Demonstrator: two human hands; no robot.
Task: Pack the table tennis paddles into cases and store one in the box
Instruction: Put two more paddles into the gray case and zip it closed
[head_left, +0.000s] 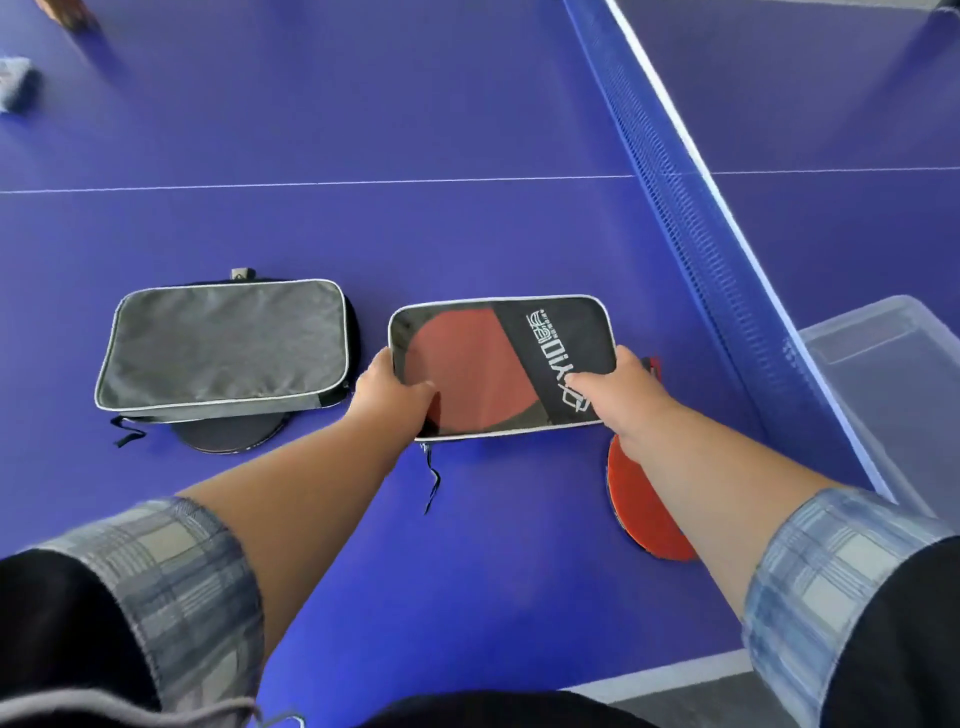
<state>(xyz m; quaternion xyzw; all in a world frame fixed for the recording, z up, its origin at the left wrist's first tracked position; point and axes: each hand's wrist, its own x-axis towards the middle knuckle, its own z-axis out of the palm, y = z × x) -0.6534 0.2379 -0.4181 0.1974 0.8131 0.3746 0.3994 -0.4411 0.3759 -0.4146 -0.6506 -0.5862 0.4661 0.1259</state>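
Both left grip (388, 396) and right grip (622, 399) clasp the black, white-piped case (524, 343) with red disc.

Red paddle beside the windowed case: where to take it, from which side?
Take the red paddle by its handle, which points away from the person and is mostly hidden behind the right hand. The blade lies flat on the table, leaving little to pinch. Come from the right: the windowed case blocks the left.
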